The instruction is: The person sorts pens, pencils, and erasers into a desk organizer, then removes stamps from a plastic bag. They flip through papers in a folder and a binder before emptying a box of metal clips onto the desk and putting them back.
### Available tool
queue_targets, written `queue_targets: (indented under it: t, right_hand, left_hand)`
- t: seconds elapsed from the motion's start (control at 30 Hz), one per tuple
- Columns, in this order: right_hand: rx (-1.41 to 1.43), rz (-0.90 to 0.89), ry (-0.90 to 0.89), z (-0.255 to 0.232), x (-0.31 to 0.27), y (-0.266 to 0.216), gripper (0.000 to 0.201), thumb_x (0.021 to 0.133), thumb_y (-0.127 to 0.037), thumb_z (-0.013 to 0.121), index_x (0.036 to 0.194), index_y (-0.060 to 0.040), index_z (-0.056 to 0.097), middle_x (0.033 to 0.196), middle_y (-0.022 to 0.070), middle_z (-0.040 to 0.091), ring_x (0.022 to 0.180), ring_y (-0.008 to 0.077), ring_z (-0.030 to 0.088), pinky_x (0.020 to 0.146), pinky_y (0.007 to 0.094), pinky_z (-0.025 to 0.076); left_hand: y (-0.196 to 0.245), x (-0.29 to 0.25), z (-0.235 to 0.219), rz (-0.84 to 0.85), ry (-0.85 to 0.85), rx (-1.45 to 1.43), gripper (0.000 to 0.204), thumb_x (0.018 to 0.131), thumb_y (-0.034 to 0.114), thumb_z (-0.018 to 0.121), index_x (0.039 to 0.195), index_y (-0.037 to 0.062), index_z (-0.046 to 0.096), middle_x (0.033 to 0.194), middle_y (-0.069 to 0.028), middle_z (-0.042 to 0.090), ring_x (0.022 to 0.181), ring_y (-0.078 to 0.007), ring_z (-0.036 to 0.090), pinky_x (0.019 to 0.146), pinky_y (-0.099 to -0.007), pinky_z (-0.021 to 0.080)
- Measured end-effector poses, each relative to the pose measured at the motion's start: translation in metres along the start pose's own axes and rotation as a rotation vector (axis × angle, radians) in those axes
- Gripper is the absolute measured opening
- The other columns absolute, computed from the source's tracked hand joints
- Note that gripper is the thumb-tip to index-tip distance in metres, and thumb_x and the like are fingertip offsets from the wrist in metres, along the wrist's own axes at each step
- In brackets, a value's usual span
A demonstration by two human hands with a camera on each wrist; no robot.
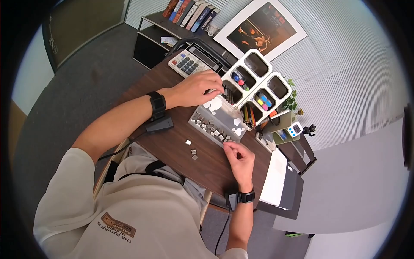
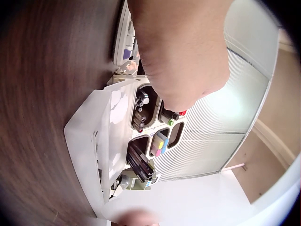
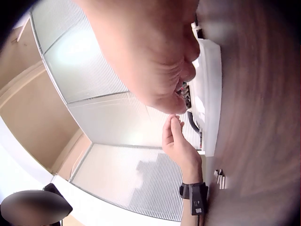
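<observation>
A translucent plastic box (image 1: 222,117) with white patches lies on the desk, with several small metallic pieces (image 1: 211,128) inside it. My right hand (image 1: 240,160) is at its near right corner, thumb and curled fingertips close together right at the rim. Whether a piece is between them I cannot tell. My left hand (image 1: 200,88) reaches over the far left end of the box with bent fingers, beside the pen compartments of the white organizer (image 1: 254,87). Its fingertips look drawn together in the right wrist view. A few loose metallic pieces (image 1: 193,152) lie on the desk in front.
Behind the left hand stands a calculator (image 1: 188,63). Markers (image 1: 240,80) and pencils (image 1: 249,116) fill organizer compartments. A small white clock (image 1: 295,128) and papers (image 1: 274,179) are on the right. A black device (image 1: 159,125) with a cable sits at the desk's front edge.
</observation>
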State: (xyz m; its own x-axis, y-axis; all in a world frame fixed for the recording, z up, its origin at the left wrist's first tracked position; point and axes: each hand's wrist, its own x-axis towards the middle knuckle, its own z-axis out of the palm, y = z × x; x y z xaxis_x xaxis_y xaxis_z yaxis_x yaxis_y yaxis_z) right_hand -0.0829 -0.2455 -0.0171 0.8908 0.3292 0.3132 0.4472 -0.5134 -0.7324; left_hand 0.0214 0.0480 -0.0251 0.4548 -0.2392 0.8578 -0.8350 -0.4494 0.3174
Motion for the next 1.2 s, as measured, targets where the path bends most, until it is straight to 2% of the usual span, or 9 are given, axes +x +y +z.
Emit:
queue_targets:
  t: [0.17, 0.23, 0.3, 0.4, 0.63, 0.7, 1.1, 1.2]
  right_hand:
    - [0.058, -0.077, -0.135, 0.007, 0.001, -0.013, 0.015, 0.087, -0.004, 0.082, 0.102, -0.0055, 0.080, 0.068, -0.0027, 0.050, 0.062, 0.0071, 0.045, 0.057, 0.0259, 0.037]
    - [0.020, -0.120, -0.286, 0.011, 0.003, -0.022, 0.018, 0.086, -0.001, 0.082, 0.103, -0.0058, 0.080, 0.072, -0.0038, 0.053, 0.063, 0.0064, 0.046, 0.059, 0.0246, 0.037]
    - [0.030, -0.151, -0.323, 0.018, 0.005, -0.025, 0.020, 0.084, -0.003, 0.084, 0.103, -0.0067, 0.080, 0.073, -0.0024, 0.054, 0.063, 0.0075, 0.047, 0.059, 0.0253, 0.039]
    - [0.013, -0.168, -0.475, 0.024, 0.007, -0.038, 0.018, 0.085, -0.007, 0.083, 0.102, -0.0087, 0.079, 0.076, -0.0003, 0.056, 0.061, 0.0097, 0.048, 0.055, 0.0277, 0.040]
    - [-0.007, -0.177, -0.434, 0.025, 0.006, -0.024, 0.014, 0.086, -0.008, 0.083, 0.100, -0.0078, 0.079, 0.076, 0.0015, 0.058, 0.060, 0.0099, 0.048, 0.055, 0.0285, 0.040]
    - [-0.009, -0.170, -0.391, 0.024, 0.006, -0.022, 0.014, 0.085, -0.005, 0.083, 0.099, -0.0067, 0.080, 0.073, -0.0010, 0.056, 0.059, 0.0064, 0.043, 0.054, 0.0268, 0.037]
    - [-0.022, -0.155, -0.392, 0.023, 0.006, -0.022, 0.014, 0.085, -0.006, 0.084, 0.098, -0.0060, 0.080, 0.069, -0.0006, 0.052, 0.058, 0.0076, 0.042, 0.054, 0.0275, 0.037]
    - [-0.021, -0.156, -0.343, 0.024, 0.006, -0.027, 0.013, 0.085, -0.007, 0.084, 0.097, -0.0057, 0.080, 0.069, 0.0000, 0.052, 0.058, 0.0085, 0.043, 0.055, 0.0279, 0.037]
  left_hand:
    - [0.000, 0.001, 0.001, -0.013, -0.001, -0.012, 0.008, 0.092, 0.007, 0.069, 0.096, 0.0030, 0.074, 0.101, -0.0080, 0.067, 0.102, -0.0288, 0.063, 0.091, -0.0411, 0.051]
    - [0.000, 0.001, 0.001, -0.017, 0.001, -0.018, 0.008, 0.092, 0.007, 0.069, 0.096, 0.0030, 0.074, 0.101, -0.0078, 0.066, 0.101, -0.0288, 0.063, 0.091, -0.0411, 0.051]
    - [0.001, 0.000, 0.000, -0.021, -0.002, -0.032, 0.008, 0.092, 0.007, 0.069, 0.096, 0.0030, 0.074, 0.100, -0.0075, 0.066, 0.101, -0.0287, 0.063, 0.091, -0.0412, 0.051]
    - [0.001, 0.001, 0.001, 0.000, 0.014, -0.011, 0.007, 0.091, 0.007, 0.069, 0.095, 0.0027, 0.074, 0.099, -0.0072, 0.066, 0.100, -0.0285, 0.063, 0.090, -0.0412, 0.051]
    - [0.002, 0.001, 0.000, -0.016, 0.007, -0.021, 0.007, 0.091, 0.007, 0.070, 0.095, 0.0025, 0.074, 0.099, -0.0075, 0.067, 0.101, -0.0285, 0.063, 0.091, -0.0413, 0.051]
    - [0.002, 0.001, 0.000, -0.016, 0.003, -0.023, 0.007, 0.091, 0.007, 0.070, 0.095, 0.0026, 0.074, 0.100, -0.0075, 0.067, 0.101, -0.0285, 0.063, 0.091, -0.0412, 0.051]
    - [-0.001, 0.000, 0.001, -0.003, -0.024, 0.007, 0.008, 0.092, 0.005, 0.071, 0.099, 0.0027, 0.074, 0.103, -0.0087, 0.067, 0.103, -0.0291, 0.062, 0.090, -0.0398, 0.051]
    - [-0.001, 0.000, 0.001, -0.002, -0.026, 0.010, 0.008, 0.092, 0.005, 0.071, 0.100, 0.0029, 0.074, 0.103, -0.0087, 0.067, 0.103, -0.0290, 0.062, 0.090, -0.0395, 0.051]
